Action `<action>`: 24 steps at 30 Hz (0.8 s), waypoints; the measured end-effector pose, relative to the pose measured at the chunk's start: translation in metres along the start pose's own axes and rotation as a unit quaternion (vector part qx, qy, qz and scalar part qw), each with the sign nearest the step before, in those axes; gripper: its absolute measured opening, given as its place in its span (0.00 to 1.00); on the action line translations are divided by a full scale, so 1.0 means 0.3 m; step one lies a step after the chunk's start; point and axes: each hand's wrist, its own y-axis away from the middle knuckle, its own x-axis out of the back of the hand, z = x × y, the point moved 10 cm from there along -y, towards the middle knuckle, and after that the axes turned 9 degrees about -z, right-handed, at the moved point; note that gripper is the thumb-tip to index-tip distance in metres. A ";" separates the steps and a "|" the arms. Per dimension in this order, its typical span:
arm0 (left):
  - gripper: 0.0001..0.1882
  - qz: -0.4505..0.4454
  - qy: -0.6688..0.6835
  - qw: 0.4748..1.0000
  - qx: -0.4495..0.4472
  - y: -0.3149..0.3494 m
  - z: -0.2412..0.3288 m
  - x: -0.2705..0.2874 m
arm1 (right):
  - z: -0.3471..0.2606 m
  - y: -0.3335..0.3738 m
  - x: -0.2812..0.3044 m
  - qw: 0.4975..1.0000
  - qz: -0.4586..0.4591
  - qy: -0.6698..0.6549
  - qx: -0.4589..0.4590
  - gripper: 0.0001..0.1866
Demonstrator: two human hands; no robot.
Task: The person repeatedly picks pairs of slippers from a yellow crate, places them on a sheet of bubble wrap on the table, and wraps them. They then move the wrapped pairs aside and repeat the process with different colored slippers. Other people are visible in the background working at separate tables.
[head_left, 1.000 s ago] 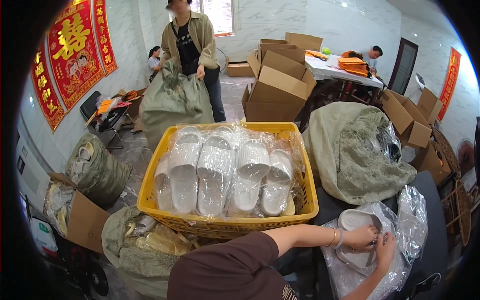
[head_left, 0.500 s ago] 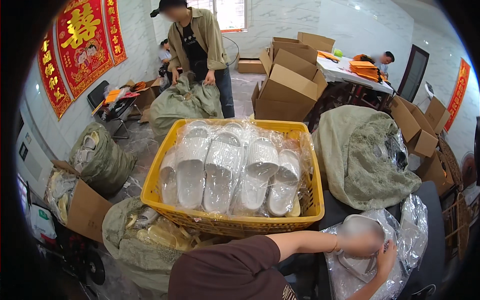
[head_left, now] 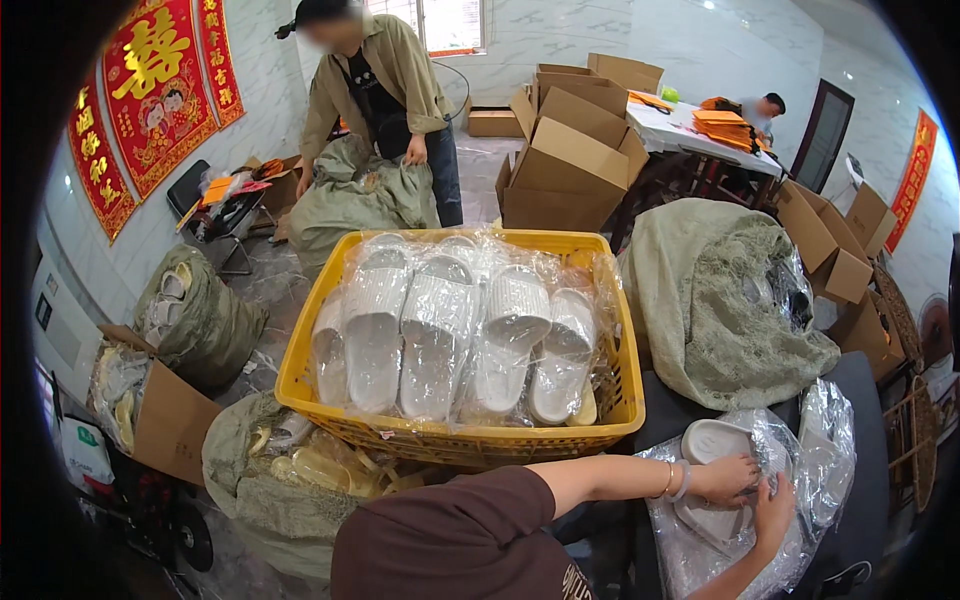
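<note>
Left hand (head_left: pixel 728 480) and right hand (head_left: pixel 773 508) are resting together on pale slippers (head_left: pixel 715 438), which are lying on clear plastic (head_left: pixel 670 540); pinching, unclear. Yellow crate (head_left: pixel 300 388) is holding bagged white slippers (head_left: pixel 430 350); leftward, cardboard box (head_left: pixel 174 425) is containing wrapped footwear (head_left: pixel 124 412). Farther, co-worker (head_left: pixel 430 80) is gripping green sack (head_left: pixel 345 220).

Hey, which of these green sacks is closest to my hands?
The sack right of the yellow basket, beyond your left hand. It's the only one on that side; the other sacks are behind the basket or toward its left.

A large gold character (head_left: pixel 152 52) topped the red rectangular wall hanging (head_left: pixel 160 105); pale letters (head_left: pixel 577 582) marked the dark-brown cloth shirt (head_left: pixel 440 530).
</note>
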 end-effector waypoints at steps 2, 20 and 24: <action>0.21 -0.001 -0.010 1.000 0.012 -0.004 -0.010 -0.011 | -0.022 0.004 -0.001 0.999 -0.035 -0.029 0.008 0.23; 0.21 -0.007 0.041 0.999 0.023 -0.008 -0.011 0.012 | 0.013 -0.005 -0.021 1.000 -0.001 0.003 0.008 0.24; 0.22 -0.065 0.042 0.996 0.044 -0.006 -0.011 0.033 | -0.033 0.003 0.005 1.000 0.004 -0.011 0.004 0.23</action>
